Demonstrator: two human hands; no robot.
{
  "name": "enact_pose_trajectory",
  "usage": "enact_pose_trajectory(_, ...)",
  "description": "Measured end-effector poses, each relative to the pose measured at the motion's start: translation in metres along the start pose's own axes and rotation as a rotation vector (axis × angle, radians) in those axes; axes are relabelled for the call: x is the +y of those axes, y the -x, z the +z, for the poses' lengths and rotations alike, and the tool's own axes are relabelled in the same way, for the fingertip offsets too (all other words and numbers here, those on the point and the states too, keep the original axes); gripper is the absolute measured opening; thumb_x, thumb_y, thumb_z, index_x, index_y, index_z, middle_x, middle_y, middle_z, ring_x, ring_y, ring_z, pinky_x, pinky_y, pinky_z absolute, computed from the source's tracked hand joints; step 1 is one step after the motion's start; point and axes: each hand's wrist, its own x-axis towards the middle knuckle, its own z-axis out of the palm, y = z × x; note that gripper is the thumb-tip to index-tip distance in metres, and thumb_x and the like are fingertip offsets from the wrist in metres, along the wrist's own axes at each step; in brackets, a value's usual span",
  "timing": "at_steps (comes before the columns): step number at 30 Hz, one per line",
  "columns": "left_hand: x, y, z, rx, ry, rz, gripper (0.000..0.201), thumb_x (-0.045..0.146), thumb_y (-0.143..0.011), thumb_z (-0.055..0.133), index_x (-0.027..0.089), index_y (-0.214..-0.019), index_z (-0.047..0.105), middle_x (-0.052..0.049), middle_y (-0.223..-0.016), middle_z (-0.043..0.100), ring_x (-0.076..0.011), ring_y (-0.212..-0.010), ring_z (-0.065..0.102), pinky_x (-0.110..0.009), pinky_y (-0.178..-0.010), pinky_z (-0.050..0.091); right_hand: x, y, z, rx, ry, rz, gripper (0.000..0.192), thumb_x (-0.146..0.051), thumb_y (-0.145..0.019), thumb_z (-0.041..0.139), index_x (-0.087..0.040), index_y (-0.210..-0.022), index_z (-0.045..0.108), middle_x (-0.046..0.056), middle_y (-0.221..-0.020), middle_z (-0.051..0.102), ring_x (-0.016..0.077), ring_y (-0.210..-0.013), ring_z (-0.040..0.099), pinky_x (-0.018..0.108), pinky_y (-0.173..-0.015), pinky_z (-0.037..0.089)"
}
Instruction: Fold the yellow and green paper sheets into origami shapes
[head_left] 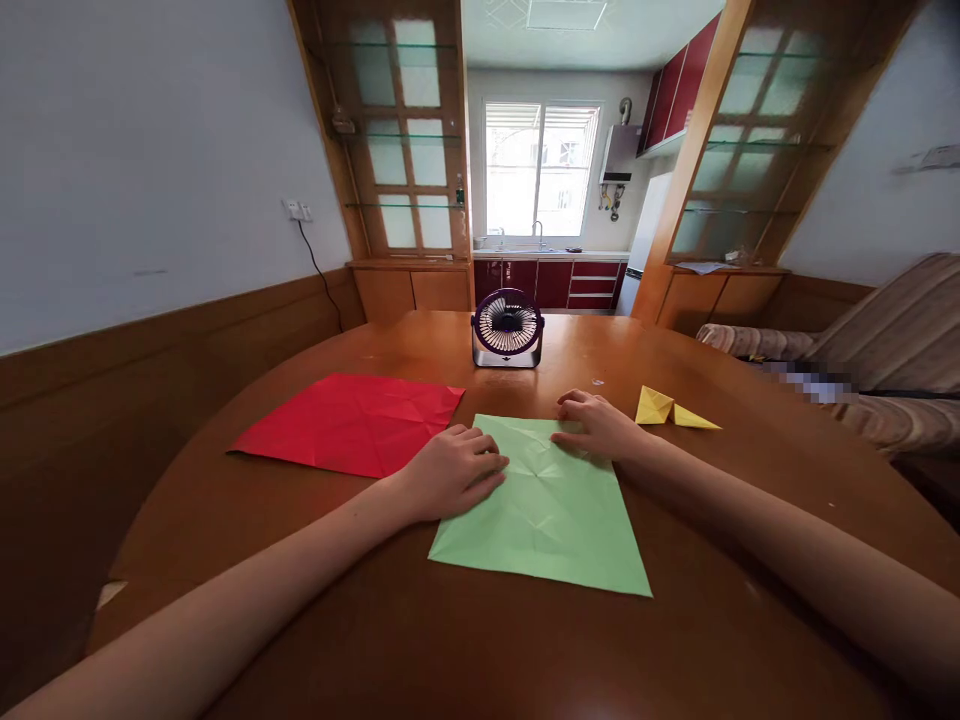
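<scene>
A view from a head-worn camera looks down over a round wooden table (480, 640) in a home, with a kitchen and a bright window beyond. A square sheet of light green paper (544, 510) lies flat on the table directly in front of the person, its surface marked with a web of creases that meet near the middle. Both bare forearms reach in from the bottom corners of the view. The left hand (450, 470) rests palm down on the sheet's upper left edge, its fingers (487, 462) loosely curled and pressing on the paper rather than pinching it, which seems to keep the sheet from sliding. The right hand (596, 425) lies on the far upper right corner, fingers (571, 410) bent and spread lightly over the edge, touching the paper without clearly lifting it; whether a fingertip has caught the corner cannot be told. With a hand on each side, the sheet is held steady and squared toward the person. Just left of it, near but apart, lies a creased red paper (349, 422) of similar shape, flat and untouched. To the right of the right hand sits a small folded yellow paper (671, 410), set aside. A small dark desk fan (507, 328) stands upright at the far side of the table, facing the person.
</scene>
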Motion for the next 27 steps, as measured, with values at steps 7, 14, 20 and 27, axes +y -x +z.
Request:
enact_pose_trajectory(7, -0.003, -0.02, 0.02, -0.002, 0.045, -0.039, 0.038, 0.038, -0.097, 0.047, 0.017, -0.127, 0.059, -0.013, -0.131, 0.058, -0.0279, -0.12, 0.054, -0.045, -0.101, 0.042, -0.014, 0.001, -0.008, 0.006, -0.005, 0.064, 0.023, -0.037, -0.084, 0.064, -0.016, -0.091, 0.06, 0.011, -0.098, 0.064, 0.0211, -0.081, 0.062, 0.033, -0.072, 0.047)
enact_pose_trajectory(14, -0.001, -0.018, 0.024, -0.106, 0.131, -0.144, 0.045, 0.042, -0.099, 0.042, 0.019, -0.136, 0.053, -0.013, -0.142, 0.051, -0.0269, -0.13, 0.048, -0.045, -0.108, 0.039, -0.014, 0.004, -0.019, -0.012, -0.014, 0.193, 0.026, -0.037, -0.076, 0.069, -0.019, -0.094, 0.065, 0.006, -0.085, 0.069, 0.0206, -0.073, 0.062, 0.029, -0.059, 0.041)
enact_pose_trajectory(20, 0.0, -0.017, 0.025, -0.11, 0.143, -0.19, 0.045, 0.044, -0.099, 0.043, 0.023, -0.137, 0.052, -0.012, -0.144, 0.049, -0.0294, -0.133, 0.045, -0.052, -0.109, 0.035, 0.004, 0.005, -0.027, -0.003, -0.18, 0.172, 0.019, -0.035, -0.069, 0.073, -0.018, -0.074, 0.068, 0.004, -0.073, 0.067, 0.0185, -0.069, 0.059, 0.029, -0.061, 0.043)
enact_pose_trajectory(27, 0.0, -0.016, 0.026, -0.106, 0.142, -0.198, 0.045, 0.045, -0.099, 0.042, 0.024, -0.138, 0.051, -0.013, -0.144, 0.048, -0.0306, -0.132, 0.046, -0.054, -0.108, 0.035, 0.009, 0.022, -0.01, 0.026, -0.652, 0.332, 0.033, -0.043, -0.065, 0.077, -0.017, -0.077, 0.06, 0.0, -0.068, 0.062, 0.0155, -0.06, 0.058, 0.026, -0.051, 0.044)
